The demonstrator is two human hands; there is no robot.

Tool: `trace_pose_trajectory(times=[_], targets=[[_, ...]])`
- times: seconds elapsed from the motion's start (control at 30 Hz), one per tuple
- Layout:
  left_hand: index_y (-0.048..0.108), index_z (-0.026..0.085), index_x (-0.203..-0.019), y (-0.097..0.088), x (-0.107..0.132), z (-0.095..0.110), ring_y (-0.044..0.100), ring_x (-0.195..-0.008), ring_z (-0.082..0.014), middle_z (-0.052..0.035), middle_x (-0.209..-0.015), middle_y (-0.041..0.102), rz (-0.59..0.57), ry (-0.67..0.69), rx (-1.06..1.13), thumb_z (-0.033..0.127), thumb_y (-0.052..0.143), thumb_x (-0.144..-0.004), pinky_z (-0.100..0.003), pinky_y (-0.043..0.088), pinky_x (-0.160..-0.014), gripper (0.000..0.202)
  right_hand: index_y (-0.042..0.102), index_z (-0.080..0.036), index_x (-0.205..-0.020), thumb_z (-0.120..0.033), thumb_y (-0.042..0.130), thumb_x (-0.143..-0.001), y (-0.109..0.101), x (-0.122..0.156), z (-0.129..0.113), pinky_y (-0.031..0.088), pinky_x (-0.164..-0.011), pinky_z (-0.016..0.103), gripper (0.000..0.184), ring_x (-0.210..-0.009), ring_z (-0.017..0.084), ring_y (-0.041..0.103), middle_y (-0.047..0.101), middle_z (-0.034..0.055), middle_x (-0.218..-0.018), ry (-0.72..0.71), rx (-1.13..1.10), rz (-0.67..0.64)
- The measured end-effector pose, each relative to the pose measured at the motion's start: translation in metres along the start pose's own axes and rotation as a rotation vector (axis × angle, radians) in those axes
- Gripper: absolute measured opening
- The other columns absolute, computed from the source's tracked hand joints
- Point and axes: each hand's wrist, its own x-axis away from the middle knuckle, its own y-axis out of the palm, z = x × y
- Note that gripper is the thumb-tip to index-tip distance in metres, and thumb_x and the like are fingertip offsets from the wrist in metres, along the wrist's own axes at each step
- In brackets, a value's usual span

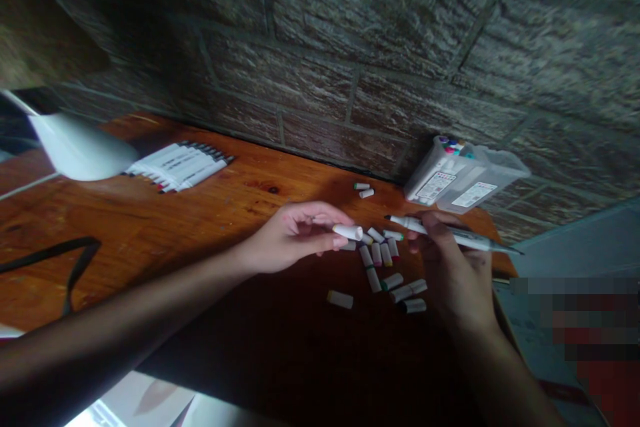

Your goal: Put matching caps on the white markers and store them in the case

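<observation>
My left hand (287, 235) pinches a white marker cap (349, 232) between thumb and fingers, its round end facing right. In my right hand (453, 267) is a white marker (467, 238), uncapped at both ends, with a dark tip towards the left and a thin one at the right. The cap and the marker are apart. Below and between my hands lie several loose marker caps (371, 278) with coloured bands, scattered on the wooden table. One cap (341, 299) with a yellowish end lies nearer to me, away from the others.
A row of white markers (183, 165) lies at the left beside a white lamp (83, 147). Clear plastic cases (465, 177), one with coloured pieces inside, stand by the stone wall (320, 80). A dark strap (80, 260) lies at left; the table (265, 193) ends at right.
</observation>
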Motion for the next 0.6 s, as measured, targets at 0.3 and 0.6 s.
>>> trace_pose_trajectory(times=[0.3, 0.6], targets=[[0.072, 0.015, -0.098, 0.0018, 0.0011, 0.0012, 0.066, -0.066, -0.0096, -0.0047, -0.088, 0.076, -0.009, -0.061, 0.126, 0.020, 0.077, -0.080, -0.019, 0.052, -0.057, 0.019, 0.073, -0.024, -0.082, -0.024, 0.076, -0.080, 0.0021, -0.0019, -0.0015, 0.048, -0.054, 0.020, 0.004, -0.059, 0.008, 0.061, 0.071, -0.0026, -0.074, 0.059, -0.133, -0.078], [0.071, 0.013, -0.103, 0.0021, 0.0000, 0.0073, 0.062, -0.062, -0.0084, -0.0084, -0.093, 0.076, -0.045, -0.074, 0.105, 0.026, 0.068, -0.089, -0.020, 0.050, -0.058, 0.019, 0.076, -0.026, -0.081, -0.022, 0.078, -0.076, 0.0026, -0.0013, -0.0007, 0.049, -0.053, 0.019, 0.007, -0.061, 0.007, 0.060, 0.073, -0.0021, -0.083, 0.118, -0.162, -0.091]])
